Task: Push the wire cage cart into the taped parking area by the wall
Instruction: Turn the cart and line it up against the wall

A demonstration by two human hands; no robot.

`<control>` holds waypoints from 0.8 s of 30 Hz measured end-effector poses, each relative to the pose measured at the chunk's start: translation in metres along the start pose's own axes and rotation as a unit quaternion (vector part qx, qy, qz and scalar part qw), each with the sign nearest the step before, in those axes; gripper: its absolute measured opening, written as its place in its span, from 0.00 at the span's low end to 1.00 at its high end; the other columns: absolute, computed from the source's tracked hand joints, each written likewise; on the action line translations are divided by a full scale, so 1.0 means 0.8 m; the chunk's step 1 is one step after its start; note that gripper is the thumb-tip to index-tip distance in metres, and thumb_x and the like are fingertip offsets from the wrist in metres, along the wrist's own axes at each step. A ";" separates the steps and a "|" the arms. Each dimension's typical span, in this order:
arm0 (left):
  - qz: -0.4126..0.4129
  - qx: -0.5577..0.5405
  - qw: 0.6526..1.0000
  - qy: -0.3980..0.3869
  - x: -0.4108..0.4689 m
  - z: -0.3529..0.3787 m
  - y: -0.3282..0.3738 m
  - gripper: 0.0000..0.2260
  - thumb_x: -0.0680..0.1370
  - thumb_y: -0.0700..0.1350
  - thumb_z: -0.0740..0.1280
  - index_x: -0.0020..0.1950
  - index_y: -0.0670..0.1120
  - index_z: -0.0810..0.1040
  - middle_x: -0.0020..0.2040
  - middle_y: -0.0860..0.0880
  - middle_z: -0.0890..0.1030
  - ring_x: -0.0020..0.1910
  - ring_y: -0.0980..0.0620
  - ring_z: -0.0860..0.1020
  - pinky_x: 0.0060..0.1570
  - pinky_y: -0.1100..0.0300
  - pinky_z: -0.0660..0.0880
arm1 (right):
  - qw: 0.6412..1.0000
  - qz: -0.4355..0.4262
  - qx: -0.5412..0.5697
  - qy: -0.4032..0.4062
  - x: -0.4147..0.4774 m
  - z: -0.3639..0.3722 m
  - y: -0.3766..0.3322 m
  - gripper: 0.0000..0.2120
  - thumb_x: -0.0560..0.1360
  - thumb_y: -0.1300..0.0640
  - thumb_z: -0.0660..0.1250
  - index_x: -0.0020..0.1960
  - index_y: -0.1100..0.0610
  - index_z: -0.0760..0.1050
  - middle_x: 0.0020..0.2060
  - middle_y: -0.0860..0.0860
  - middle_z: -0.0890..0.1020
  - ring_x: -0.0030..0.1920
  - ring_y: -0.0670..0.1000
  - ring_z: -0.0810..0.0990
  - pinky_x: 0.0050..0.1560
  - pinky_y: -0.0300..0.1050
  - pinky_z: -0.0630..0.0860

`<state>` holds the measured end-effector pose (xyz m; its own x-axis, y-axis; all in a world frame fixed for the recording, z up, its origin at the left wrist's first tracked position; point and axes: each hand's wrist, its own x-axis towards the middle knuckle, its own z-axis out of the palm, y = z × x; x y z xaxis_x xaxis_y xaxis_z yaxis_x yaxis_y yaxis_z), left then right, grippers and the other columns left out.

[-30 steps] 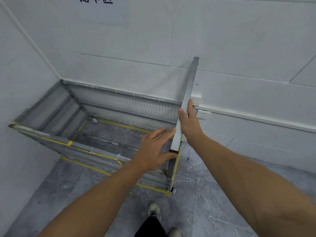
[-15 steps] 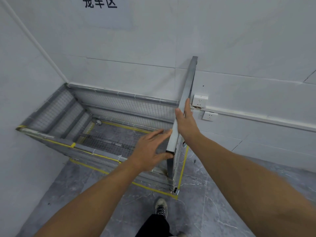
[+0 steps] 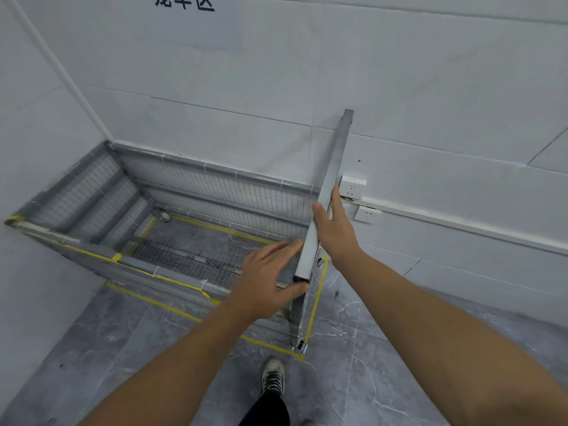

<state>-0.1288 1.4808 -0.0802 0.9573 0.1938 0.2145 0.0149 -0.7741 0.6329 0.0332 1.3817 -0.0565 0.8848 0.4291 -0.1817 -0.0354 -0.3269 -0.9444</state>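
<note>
The grey wire cage cart (image 3: 215, 192) stands in the corner, its back side along the white wall and its left end against the side wall. Yellow floor tape (image 3: 316, 298) frames it; the cart's near right caster (image 3: 300, 345) sits just inside the tape corner. Both hands are on the square top rail (image 3: 336, 158) of the cart's right end. My left hand (image 3: 267, 284) pinches the rail's near end, fingers on its left face and thumb under the tip. My right hand (image 3: 333, 232) clasps the rail further along from the right side.
Two white wall sockets (image 3: 353, 186) and a cable trunking strip (image 3: 461, 226) sit on the wall just right of the rail. My shoe (image 3: 273, 378) stands on the grey marble floor just outside the tape. A sign (image 3: 184, 1) with black characters hangs above.
Both hands have stayed on the rail. My view has drifted a little, and the upper wall socket, half hidden behind the rail a second ago, now shows to its right.
</note>
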 end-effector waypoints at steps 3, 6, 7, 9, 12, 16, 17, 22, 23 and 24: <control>-0.001 0.000 1.000 -0.014 0.000 -0.006 0.004 0.37 0.71 0.69 0.64 0.76 0.56 0.61 0.70 0.59 0.68 0.72 0.54 0.63 0.68 0.41 0.61 | 1.000 0.001 0.014 -0.005 -0.002 -0.007 0.002 0.33 0.78 0.36 0.57 0.78 0.36 0.47 0.79 0.47 0.57 0.79 0.50 0.51 0.74 0.53 0.59; -0.007 0.006 1.000 -0.024 0.009 -0.009 0.011 0.39 0.70 0.71 0.64 0.76 0.56 0.61 0.72 0.55 0.69 0.73 0.55 0.62 0.68 0.41 0.61 | 1.000 0.002 0.007 -0.010 -0.008 -0.006 0.003 0.38 0.72 0.30 0.57 0.77 0.34 0.47 0.80 0.48 0.55 0.79 0.51 0.53 0.74 0.54 0.60; -0.002 0.004 1.000 -0.021 0.013 -0.008 0.012 0.38 0.70 0.70 0.65 0.76 0.55 0.62 0.72 0.54 0.70 0.72 0.55 0.63 0.67 0.40 0.63 | 1.000 0.002 0.005 -0.012 -0.010 -0.004 0.004 0.39 0.70 0.28 0.56 0.77 0.34 0.46 0.80 0.49 0.55 0.79 0.51 0.54 0.73 0.56 0.61; 0.017 0.002 1.000 -0.009 0.020 -0.005 0.011 0.37 0.70 0.68 0.68 0.75 0.52 0.65 0.70 0.54 0.73 0.70 0.54 0.67 0.64 0.41 0.68 | 1.000 0.001 0.002 -0.012 -0.011 -0.001 0.004 0.38 0.71 0.29 0.56 0.77 0.34 0.45 0.80 0.50 0.55 0.79 0.52 0.55 0.73 0.57 0.62; 0.026 0.003 1.000 -0.003 0.023 -0.004 0.005 0.38 0.70 0.67 0.69 0.74 0.53 0.65 0.69 0.53 0.74 0.69 0.54 0.69 0.62 0.41 0.70 | 1.000 0.000 0.002 0.002 -0.007 0.002 0.005 0.34 0.77 0.36 0.57 0.78 0.36 0.45 0.80 0.51 0.55 0.79 0.53 0.54 0.74 0.58 0.61; 0.033 0.005 0.999 0.000 0.028 -0.007 0.004 0.37 0.69 0.67 0.70 0.74 0.52 0.66 0.69 0.54 0.73 0.69 0.55 0.68 0.63 0.42 0.69 | 1.000 -0.007 -0.027 0.009 -0.001 -0.002 0.002 0.32 0.79 0.38 0.57 0.78 0.38 0.46 0.80 0.50 0.55 0.79 0.54 0.54 0.74 0.59 0.60; 0.035 0.005 0.999 0.001 0.029 -0.007 0.004 0.37 0.69 0.67 0.71 0.74 0.52 0.67 0.69 0.55 0.73 0.69 0.56 0.68 0.64 0.43 0.68 | 0.999 -0.009 -0.031 0.010 0.000 -0.004 0.001 0.32 0.79 0.39 0.58 0.79 0.38 0.47 0.80 0.50 0.54 0.79 0.54 0.54 0.74 0.58 0.59; 0.070 0.020 0.997 -0.007 0.031 -0.020 -0.001 0.36 0.70 0.70 0.67 0.73 0.52 0.69 0.69 0.59 0.71 0.70 0.59 0.66 0.67 0.48 0.63 | 0.997 -0.054 -0.056 0.019 0.014 -0.017 -0.008 0.31 0.81 0.44 0.59 0.80 0.46 0.50 0.79 0.46 0.55 0.79 0.49 0.47 0.76 0.50 0.51; 0.077 0.025 0.997 -0.016 0.033 -0.023 -0.003 0.36 0.70 0.70 0.65 0.72 0.53 0.70 0.69 0.59 0.71 0.70 0.59 0.66 0.67 0.48 0.62 | 0.995 -0.069 -0.070 0.019 0.019 -0.021 -0.011 0.31 0.81 0.44 0.59 0.80 0.47 0.51 0.79 0.46 0.55 0.79 0.48 0.46 0.75 0.48 0.49; 0.087 0.031 0.995 -0.029 0.036 -0.027 -0.005 0.35 0.71 0.70 0.65 0.72 0.53 0.69 0.70 0.59 0.71 0.70 0.59 0.66 0.68 0.48 0.62 | 0.993 -0.083 -0.083 0.019 0.027 -0.024 -0.013 0.31 0.81 0.45 0.59 0.80 0.49 0.52 0.79 0.46 0.55 0.79 0.47 0.44 0.74 0.46 0.48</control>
<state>-0.1072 1.5024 -0.0601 0.9618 0.0201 0.2732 -0.1365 -0.8296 0.5415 0.0617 1.3779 -0.0454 0.8891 0.4576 -0.0140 0.1864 -0.3900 -0.9018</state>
